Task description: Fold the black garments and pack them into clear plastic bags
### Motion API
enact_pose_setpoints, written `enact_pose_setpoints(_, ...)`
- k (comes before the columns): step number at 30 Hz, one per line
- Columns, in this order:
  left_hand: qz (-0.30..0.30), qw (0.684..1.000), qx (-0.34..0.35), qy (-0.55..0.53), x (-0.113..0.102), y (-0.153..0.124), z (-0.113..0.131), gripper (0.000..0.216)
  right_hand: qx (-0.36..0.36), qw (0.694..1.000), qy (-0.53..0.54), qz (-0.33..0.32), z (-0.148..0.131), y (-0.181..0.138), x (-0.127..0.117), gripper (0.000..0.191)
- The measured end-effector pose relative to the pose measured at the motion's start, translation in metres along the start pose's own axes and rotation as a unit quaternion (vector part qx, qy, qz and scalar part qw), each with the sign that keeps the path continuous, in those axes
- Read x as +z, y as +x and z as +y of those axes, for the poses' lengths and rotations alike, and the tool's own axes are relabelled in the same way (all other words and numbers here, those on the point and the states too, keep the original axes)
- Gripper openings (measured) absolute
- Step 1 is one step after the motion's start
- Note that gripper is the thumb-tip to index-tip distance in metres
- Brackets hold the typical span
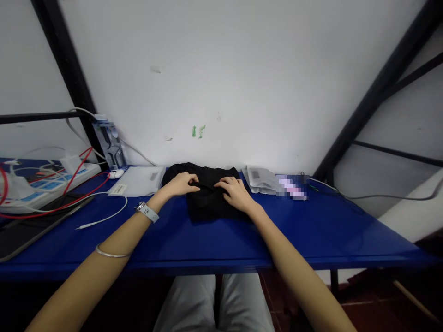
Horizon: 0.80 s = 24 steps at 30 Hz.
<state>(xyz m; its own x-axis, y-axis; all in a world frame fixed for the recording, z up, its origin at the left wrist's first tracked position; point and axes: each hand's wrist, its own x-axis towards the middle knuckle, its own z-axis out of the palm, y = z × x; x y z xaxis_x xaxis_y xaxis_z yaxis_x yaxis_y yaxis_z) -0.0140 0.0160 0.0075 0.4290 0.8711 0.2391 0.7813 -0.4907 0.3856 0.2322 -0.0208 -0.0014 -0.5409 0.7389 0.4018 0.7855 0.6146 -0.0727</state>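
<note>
A crumpled black cloth (211, 207) lies in folds against the wall at the back of the blue table. My left hand (182, 183) is at its left part, thumb and fingers closed on a raised fold. On the right part rests my right hand (237, 193), its fingers apart and slightly bent over the fabric, the thumb separate from them. Between the two hands a ridge of cloth stands up. What lies under or inside the cloth is hidden.
A pale flat pouch (138, 180) lies left of the cloth, a grey-white packet (261, 179) right of it. Power strips (44, 186) with red and white cables, a dark tablet-like slab (38, 228) and a white cable plug (86, 226) occupy the left of the blue table (221, 249).
</note>
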Motion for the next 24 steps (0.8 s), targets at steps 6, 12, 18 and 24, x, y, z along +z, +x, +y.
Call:
enact_pose_setpoints(6,0.006,0.999,0.005,-0.042,-0.002,-0.001,0.002,0.017,-0.04,0.999,-0.007,0.018,-0.012,0.0,-0.006,0.015)
enact_pose_setpoints(12,-0.021,0.981,-0.03,-0.189,-0.013,-0.006,0.0,0.053,-0.089,0.994,0.058,-0.006,-0.02,-0.005,-0.023,0.007)
enact_pose_setpoints(18,-0.04,0.97,-0.176,-0.16,-0.011,-0.009,0.0,0.052,-0.049,0.986,0.155,-0.043,-0.015,-0.006,-0.023,0.02)
enact_pose_setpoints(24,-0.003,0.984,-0.118,-0.133,0.006,-0.01,0.013,0.045,-0.065,0.99,0.105,-0.064,-0.012,-0.005,-0.007,0.014)
